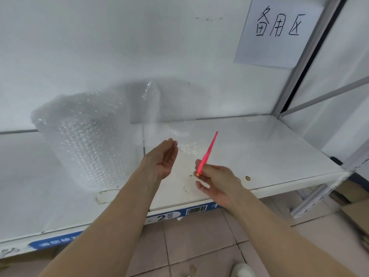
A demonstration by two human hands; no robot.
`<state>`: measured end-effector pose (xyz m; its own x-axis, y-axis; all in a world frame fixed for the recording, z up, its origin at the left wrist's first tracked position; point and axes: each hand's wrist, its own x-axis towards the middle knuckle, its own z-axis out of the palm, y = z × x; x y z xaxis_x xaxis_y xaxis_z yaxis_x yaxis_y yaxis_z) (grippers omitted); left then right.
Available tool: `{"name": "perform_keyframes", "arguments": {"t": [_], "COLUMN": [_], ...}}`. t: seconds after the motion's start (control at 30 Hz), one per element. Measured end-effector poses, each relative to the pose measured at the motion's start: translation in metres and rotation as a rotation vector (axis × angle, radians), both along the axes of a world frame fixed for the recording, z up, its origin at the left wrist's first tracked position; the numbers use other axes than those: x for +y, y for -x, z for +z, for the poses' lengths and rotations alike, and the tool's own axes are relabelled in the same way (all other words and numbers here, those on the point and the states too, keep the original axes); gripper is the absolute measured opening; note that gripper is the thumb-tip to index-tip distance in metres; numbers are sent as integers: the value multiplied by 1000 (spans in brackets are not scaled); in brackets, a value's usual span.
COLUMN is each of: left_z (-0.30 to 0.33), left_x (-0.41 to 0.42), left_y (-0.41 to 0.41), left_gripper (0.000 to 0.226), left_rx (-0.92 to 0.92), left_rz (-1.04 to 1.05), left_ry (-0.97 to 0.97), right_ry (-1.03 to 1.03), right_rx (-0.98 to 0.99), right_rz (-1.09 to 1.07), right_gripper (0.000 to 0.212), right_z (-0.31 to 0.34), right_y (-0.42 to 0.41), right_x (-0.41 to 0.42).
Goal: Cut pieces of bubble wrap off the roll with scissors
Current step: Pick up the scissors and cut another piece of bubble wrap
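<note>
Above shelf [259,148], pink scissors [208,151] in right hand [216,179], tips up-right, seemingly closed

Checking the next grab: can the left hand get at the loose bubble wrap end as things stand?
Probably yes. The left hand is open, holds nothing, and its fingertips sit right at the loose end of the bubble wrap. Nothing lies between; the scissors are off to the right.
</note>
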<state>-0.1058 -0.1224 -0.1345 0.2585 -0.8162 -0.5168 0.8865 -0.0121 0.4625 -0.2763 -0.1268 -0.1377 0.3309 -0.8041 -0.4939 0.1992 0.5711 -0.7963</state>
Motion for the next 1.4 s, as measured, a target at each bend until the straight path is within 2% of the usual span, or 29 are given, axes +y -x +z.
{"name": "perform_keyframes", "arguments": {"t": [0.07,0.23,0.4,0.47,0.53,0.67,1.1,1.4], "left_z": [-1,-1,-2,-3,-4,-7,-10,-14], "left_x": [-2,-3,-5,-7,-7,-7,-10,-11], "left_y": [0,3,5,5,6,6,5,6], "left_gripper": [12,12,11,12,13,18,36,24], "left_rx": [1,-2,-11,-13,-13,-13,-50,-218], "left_rz": [7,15,30,31,24,4,7,-75], "left_ry": [-14,-37,-39,-43,-48,-49,-60,-136], "right_ry": [-43,16,45,60,72,89,98,98], "right_rx": [-6,193,188,177,147,111,115,116], "right_rz": [38,186,346,372,370,351,323,335], "right_gripper": [24,36,36,42,49,41,37,36], "right_z": [-5,-14,-14,-11,-8,-6,-5,-4], "right_y": [-9,-18,-23,-25,-28,-30,-23,-22], "right_x": [17,38,37,31,26,19,18,19]}}
